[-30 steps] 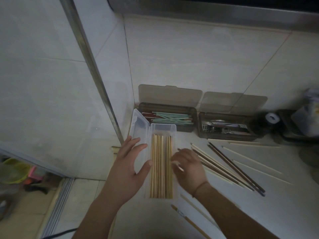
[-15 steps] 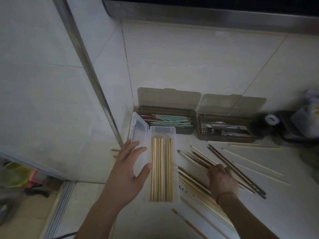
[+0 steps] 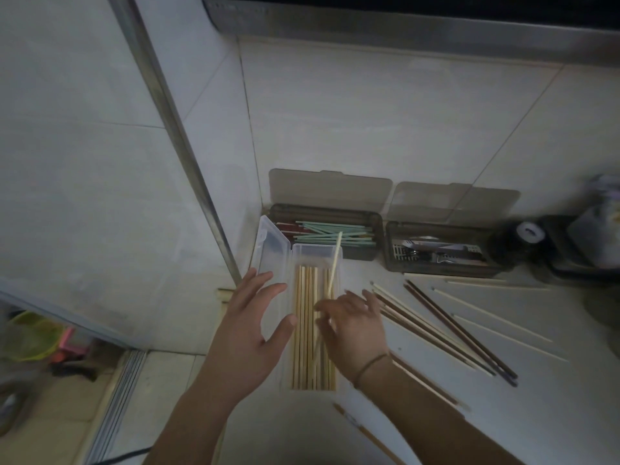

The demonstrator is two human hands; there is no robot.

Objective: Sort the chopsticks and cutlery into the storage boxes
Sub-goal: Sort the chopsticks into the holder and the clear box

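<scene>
A clear plastic box point(image 3: 317, 255) lies lengthwise on the white counter, holding several light wooden chopsticks point(image 3: 303, 327). My left hand point(image 3: 250, 333) rests flat against the box's left side and open lid, fingers spread. My right hand point(image 3: 352, 325) is over the box's right edge and pinches a pale chopstick point(image 3: 335, 260) that slants up across the box's far end. Loose dark and light chopsticks point(image 3: 446, 330) lie fanned out to the right. Behind stand a dark box of green chopsticks point(image 3: 327, 234) and a dark box of metal cutlery point(image 3: 436, 253).
A tiled wall and a metal corner strip point(image 3: 188, 162) close in the left and back. A dark round jar point(image 3: 526, 243) and a bag sit at the far right. One more chopstick point(image 3: 365, 436) lies near the counter's front edge. The floor drops off at left.
My right hand went out to the loose pile on the right, then came back over the clear box with a pale chopstick in its fingers. My left hand stayed against the box.
</scene>
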